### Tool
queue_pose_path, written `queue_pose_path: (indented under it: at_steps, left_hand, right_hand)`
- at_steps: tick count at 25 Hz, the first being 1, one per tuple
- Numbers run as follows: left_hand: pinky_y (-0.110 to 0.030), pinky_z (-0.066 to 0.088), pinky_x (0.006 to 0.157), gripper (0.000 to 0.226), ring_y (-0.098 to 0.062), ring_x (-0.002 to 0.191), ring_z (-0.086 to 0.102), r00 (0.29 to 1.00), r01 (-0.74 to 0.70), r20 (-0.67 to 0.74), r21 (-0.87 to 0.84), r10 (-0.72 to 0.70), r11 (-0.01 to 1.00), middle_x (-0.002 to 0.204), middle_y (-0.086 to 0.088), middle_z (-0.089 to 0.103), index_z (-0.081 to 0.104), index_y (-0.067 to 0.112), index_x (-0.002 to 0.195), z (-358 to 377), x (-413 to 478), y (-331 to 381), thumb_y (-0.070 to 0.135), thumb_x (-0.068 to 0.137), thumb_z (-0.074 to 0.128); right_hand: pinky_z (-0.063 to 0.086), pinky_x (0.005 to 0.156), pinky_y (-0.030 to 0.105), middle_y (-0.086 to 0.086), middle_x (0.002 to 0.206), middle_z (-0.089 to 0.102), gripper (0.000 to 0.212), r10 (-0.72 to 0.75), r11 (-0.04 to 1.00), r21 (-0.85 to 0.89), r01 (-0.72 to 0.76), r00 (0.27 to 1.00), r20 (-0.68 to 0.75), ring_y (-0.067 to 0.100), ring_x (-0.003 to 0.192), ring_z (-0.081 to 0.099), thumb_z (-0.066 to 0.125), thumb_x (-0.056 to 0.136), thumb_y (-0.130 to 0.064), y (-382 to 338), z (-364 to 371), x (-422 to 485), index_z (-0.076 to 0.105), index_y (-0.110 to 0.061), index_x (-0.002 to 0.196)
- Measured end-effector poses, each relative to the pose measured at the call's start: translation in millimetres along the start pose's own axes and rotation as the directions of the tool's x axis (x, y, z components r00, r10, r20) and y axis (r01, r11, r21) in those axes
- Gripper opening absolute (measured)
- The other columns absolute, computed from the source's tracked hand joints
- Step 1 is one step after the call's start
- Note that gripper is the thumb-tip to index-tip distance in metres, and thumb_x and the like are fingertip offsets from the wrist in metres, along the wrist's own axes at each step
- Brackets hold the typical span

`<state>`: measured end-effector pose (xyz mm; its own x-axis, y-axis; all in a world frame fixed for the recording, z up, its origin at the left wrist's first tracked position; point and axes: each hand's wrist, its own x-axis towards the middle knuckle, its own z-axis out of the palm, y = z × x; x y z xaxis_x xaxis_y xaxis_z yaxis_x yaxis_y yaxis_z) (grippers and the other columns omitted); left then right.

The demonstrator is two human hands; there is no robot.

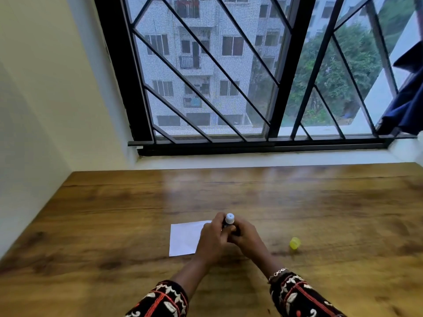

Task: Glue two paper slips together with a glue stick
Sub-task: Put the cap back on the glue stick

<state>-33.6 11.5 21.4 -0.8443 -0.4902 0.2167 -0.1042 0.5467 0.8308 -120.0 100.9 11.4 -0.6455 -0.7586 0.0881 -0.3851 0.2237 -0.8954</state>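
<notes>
Head view. Both hands meet over the middle of the wooden table (114, 225). The left hand (211, 242) has its fingers curled round the dark body of the glue stick (229, 221). The right hand (246, 236) grips the lower part of the stick from the other side, and the two hands touch.

The table's far edge lies well beyond the hands, against the sill under the barred window (206, 76). Its left edge meets the wall (45, 110), well to the left of the left hand. Bare wood surrounds the hands on all sides.

The stick's long axis is roughly upright and tilted away from the person. Its white tip is uppermost and exposed above the fingers.

A white paper slip (185, 239) lies flat on the table just left of the left hand and partly under it. Whether it is one sheet or two cannot be told. A yellow cap (295, 243) lies on the table near the right hand, apart from it. A blue cloth (407, 94) hangs at the window, far right.
</notes>
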Motion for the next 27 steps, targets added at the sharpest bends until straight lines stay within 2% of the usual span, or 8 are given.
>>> queue_pose_path:
  at_steps: [3, 6, 11, 13, 16, 20, 24, 27]
  left_hand:
    - [-0.032, 0.053, 0.074, 0.018, -0.021, 0.085, 0.067, 1.000, 0.004, 0.025, -0.006, -0.004, 1.000, 0.093, -0.011, 0.071, 0.055, 0.010, 0.107, -1.3, 1.0, 1.8, 0.008, 0.090, 0.050]
    - [-0.027, 0.047, 0.065, 0.013, -0.020, 0.078, 0.065, 0.999, -0.018, 0.042, -0.006, 0.018, 1.000, 0.087, -0.010, 0.071, 0.054, 0.008, 0.102, -1.0, 1.7, 4.9, 0.008, 0.089, 0.052]
    - [-0.037, 0.049, 0.069, 0.006, -0.024, 0.079, 0.065, 0.999, 0.013, 0.047, -0.064, -0.010, 0.998, 0.085, -0.011, 0.070, 0.051, 0.010, 0.090, 0.7, 3.2, 9.6, 0.010, 0.087, 0.056]
    - [-0.032, 0.048, 0.070, 0.009, -0.023, 0.081, 0.065, 0.999, 0.007, 0.032, -0.048, -0.005, 0.999, 0.089, -0.010, 0.070, 0.051, 0.012, 0.091, 1.2, 4.3, 9.1, 0.010, 0.086, 0.058]
    - [-0.024, 0.048, 0.072, 0.014, -0.020, 0.088, 0.066, 1.000, 0.004, -0.003, -0.025, -0.004, 1.000, 0.096, -0.009, 0.070, 0.053, 0.006, 0.100, -1.8, 8.9, 5.5, 0.009, 0.086, 0.058]
    - [-0.035, 0.052, 0.075, 0.016, -0.024, 0.087, 0.067, 1.000, 0.007, 0.018, -0.051, -0.006, 0.999, 0.092, -0.011, 0.070, 0.054, 0.004, 0.099, -1.3, 9.7, 5.3, 0.009, 0.085, 0.060]
    - [-0.021, 0.047, 0.070, 0.013, -0.020, 0.087, 0.067, 1.000, 0.009, 0.020, -0.066, -0.007, 0.998, 0.092, -0.009, 0.071, 0.052, 0.012, 0.091, 0.5, 8.6, 9.2, 0.012, 0.084, 0.063]
    - [-0.024, 0.049, 0.071, 0.016, -0.020, 0.086, 0.067, 1.000, 0.003, 0.028, -0.063, -0.001, 0.998, 0.090, -0.008, 0.071, 0.049, 0.017, 0.087, -1.7, 8.5, 9.4, 0.013, 0.083, 0.064]
  right_hand:
    - [0.053, 0.072, 0.023, -0.007, 0.083, 0.066, 0.022, -0.006, 0.999, -0.038, 0.009, 0.997, 0.083, 0.005, 0.080, 0.064, 0.061, 0.076, 0.002, 2.1, -2.8, 2.1, 0.066, -0.015, 0.090]
    - [0.050, 0.072, 0.034, -0.003, 0.079, 0.064, 0.014, 0.019, 0.999, -0.030, -0.018, 0.999, 0.033, 0.017, 0.078, 0.063, 0.064, 0.075, 0.001, 2.3, -4.0, -0.3, 0.067, -0.009, 0.084]
    - [0.041, 0.062, 0.026, 0.011, 0.082, 0.068, 0.026, 0.069, 0.995, -0.072, -0.074, 0.995, -0.066, 0.020, 0.074, 0.058, 0.064, 0.069, -0.003, 1.0, -0.5, -0.5, 0.055, -0.026, 0.076]
    - [0.041, 0.063, 0.019, 0.003, 0.088, 0.067, 0.027, 0.078, 0.997, -0.022, -0.079, 0.996, -0.047, 0.014, 0.077, 0.058, 0.062, 0.069, -0.004, 1.8, -1.9, -0.2, 0.059, -0.023, 0.088]
    - [0.050, 0.077, 0.030, 0.005, 0.103, 0.067, 0.039, 0.044, 0.998, 0.041, -0.046, 0.999, 0.031, 0.016, 0.093, 0.061, 0.058, 0.075, 0.004, 3.4, -5.7, 0.4, 0.060, -0.011, 0.111]
    - [0.050, 0.069, 0.027, 0.007, 0.088, 0.067, 0.025, 0.036, 0.998, 0.057, -0.035, 0.999, -0.003, 0.014, 0.077, 0.061, 0.055, 0.080, 0.007, 6.0, -6.7, 0.3, 0.064, -0.005, 0.100]
    - [0.049, 0.068, 0.035, 0.012, 0.086, 0.068, 0.021, 0.067, 0.998, 0.011, -0.067, 0.994, -0.084, 0.021, 0.076, 0.062, 0.067, 0.076, -0.008, 10.9, -7.3, -1.9, 0.058, -0.001, 0.094]
    - [0.044, 0.060, 0.013, -0.005, 0.084, 0.066, 0.024, 0.068, 0.998, 0.004, -0.068, 0.996, -0.062, -0.001, 0.071, 0.060, 0.070, 0.074, -0.010, 11.0, -8.8, -2.1, 0.054, -0.012, 0.093]
